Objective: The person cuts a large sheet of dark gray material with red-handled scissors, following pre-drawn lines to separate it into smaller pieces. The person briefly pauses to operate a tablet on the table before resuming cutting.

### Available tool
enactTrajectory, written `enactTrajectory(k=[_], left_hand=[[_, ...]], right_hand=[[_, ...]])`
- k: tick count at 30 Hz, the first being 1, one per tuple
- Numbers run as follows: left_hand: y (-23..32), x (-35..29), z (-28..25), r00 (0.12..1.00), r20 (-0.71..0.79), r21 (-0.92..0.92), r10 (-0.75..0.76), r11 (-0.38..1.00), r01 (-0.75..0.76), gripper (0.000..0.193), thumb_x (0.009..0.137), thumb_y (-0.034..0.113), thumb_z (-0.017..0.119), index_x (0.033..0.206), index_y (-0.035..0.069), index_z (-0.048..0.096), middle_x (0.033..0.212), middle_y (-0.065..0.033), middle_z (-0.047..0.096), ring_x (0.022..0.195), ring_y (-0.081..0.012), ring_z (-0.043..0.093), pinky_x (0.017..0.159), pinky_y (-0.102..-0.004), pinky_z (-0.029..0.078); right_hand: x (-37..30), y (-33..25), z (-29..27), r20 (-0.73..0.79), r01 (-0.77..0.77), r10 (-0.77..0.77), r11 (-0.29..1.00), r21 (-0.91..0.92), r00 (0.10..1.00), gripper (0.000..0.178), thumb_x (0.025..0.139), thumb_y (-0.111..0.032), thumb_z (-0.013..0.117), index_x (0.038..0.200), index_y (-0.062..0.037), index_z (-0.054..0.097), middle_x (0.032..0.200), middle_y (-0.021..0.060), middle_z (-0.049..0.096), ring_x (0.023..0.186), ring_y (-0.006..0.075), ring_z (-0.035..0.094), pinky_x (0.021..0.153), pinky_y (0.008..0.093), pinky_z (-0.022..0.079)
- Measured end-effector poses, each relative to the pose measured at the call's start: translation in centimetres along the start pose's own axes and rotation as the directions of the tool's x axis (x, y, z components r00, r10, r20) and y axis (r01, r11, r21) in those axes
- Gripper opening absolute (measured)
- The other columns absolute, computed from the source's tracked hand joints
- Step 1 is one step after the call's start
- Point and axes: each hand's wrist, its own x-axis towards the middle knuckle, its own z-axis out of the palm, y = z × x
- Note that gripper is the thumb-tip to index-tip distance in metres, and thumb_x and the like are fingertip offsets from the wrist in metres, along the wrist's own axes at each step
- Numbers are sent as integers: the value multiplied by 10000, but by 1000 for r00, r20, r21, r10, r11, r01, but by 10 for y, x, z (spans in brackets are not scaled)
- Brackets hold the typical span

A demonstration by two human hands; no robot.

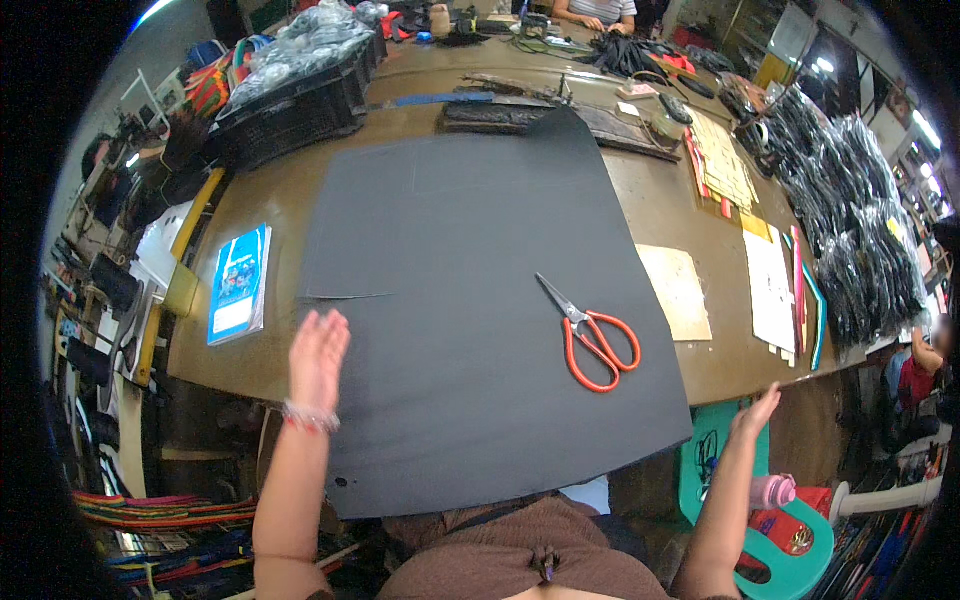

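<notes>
The left grip (320,362) has its fingers straight and clamps nothing; it is at the left margin of the black sheet (460,400), though whether it touches cannot be told. The right grip (757,410) is likewise unfolded, with nothing in it, beside the table's (725,365) near edge and off the sheet.

The sheet lies between the two grips, spread broad and mostly flat, probably so its whole face can be reached; its near end overhangs the table toward the person. Just beyond the left grip, a slit (350,296) runs inward from the sheet's side.

The scissors (574,318) lie on the sheet, to the left of the right grip and farther away, handles toward the person, which likely makes them easy to pick up. Left of the left grip is a blue booklet (238,285), clear of the sheet, perhaps set aside. Beyond the right grip are a pale card (675,293) and thin strips (799,290), seemingly placed aside to leave the middle free.
</notes>
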Motion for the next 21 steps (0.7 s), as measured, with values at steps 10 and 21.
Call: enactTrajectory(k=[10,21], left_hand=[[-55,-131,-92,487,167,399,-857,511,761,323,885,265,467,1082,10,492,953,-82,573,783,-134,575,647,-225,497],[-146,-80,-81,864,184,-341,-469,794,504,206,795,13,518,994,69,522,997,-73,558,943,-205,519,831,-346,467]], right_hand=[[-176,-9,-37,713,-537,624,739,-407,318,136,800,-115,591,873,-60,491,707,9,491,546,88,441,446,220,360],[-161,91,-27,620,-700,551,715,-5,559,168,844,-23,484,998,-87,506,1033,36,539,959,175,530,901,303,436]])
